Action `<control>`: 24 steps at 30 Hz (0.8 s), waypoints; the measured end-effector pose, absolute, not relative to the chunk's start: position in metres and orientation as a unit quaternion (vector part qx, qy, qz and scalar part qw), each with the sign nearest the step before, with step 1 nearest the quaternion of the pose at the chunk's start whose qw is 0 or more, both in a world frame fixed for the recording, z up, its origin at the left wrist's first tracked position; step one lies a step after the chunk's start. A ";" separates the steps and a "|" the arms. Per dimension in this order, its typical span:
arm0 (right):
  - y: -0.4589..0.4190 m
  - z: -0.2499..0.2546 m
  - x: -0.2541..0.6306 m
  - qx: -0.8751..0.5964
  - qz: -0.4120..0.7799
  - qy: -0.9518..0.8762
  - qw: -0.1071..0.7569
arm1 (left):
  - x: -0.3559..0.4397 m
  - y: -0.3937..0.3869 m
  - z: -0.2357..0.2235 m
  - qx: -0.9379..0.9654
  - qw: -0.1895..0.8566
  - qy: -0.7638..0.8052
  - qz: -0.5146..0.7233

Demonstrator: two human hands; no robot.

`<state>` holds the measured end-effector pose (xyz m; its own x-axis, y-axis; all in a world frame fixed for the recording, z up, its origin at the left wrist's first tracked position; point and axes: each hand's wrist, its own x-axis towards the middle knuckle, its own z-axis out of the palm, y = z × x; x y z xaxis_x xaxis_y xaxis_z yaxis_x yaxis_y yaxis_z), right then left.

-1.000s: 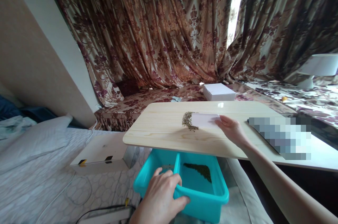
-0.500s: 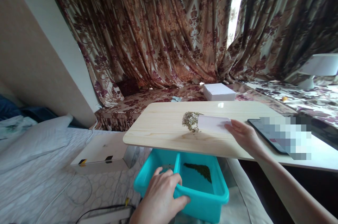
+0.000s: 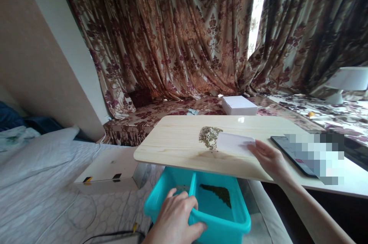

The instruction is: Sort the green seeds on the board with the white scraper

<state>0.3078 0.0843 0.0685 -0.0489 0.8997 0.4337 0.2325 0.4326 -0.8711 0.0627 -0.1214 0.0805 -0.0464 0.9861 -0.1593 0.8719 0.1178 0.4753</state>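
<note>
My right hand [image 3: 268, 158] pinches a white card [image 3: 234, 144] that lies on a pale wooden board [image 3: 172, 140]. The card's left edge touches a small heap of greenish seeds [image 3: 209, 136]. Below the board's front edge, my left hand [image 3: 176, 217] grips the near rim of a turquoise two-compartment bin [image 3: 221, 225]. The bin's right compartment holds a layer of dark green seeds [image 3: 217, 193]; a few lie in the left compartment.
A dark tablet [image 3: 293, 154], partly blurred, lies on the board at the right. A white box [image 3: 240, 105] sits behind the board on a patterned ledge under heavy curtains. A flat white case [image 3: 107, 169] and cables rest on the bed at left. A white lamp [image 3: 343, 83] stands far right.
My right hand has drawn the white card back to the right, away from the seed heap's far side, and slightly toward me. The camera has tipped down a little. The left hand holds still.
</note>
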 end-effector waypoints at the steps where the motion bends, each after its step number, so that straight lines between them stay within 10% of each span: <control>1: 0.085 0.069 0.307 -0.428 0.314 -0.654 0.539 | 0.062 -0.121 0.079 0.653 0.227 0.711 0.127; 24: 0.067 0.067 0.307 -0.447 0.308 -0.669 0.507 | 0.064 -0.123 0.084 0.642 0.236 0.717 0.135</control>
<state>0.3069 0.0669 0.0669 -0.0862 0.9107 0.4041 0.2851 0.4112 -0.8658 0.0636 -0.1233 0.0840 -0.0648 0.9839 -0.1663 0.8568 0.1403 0.4963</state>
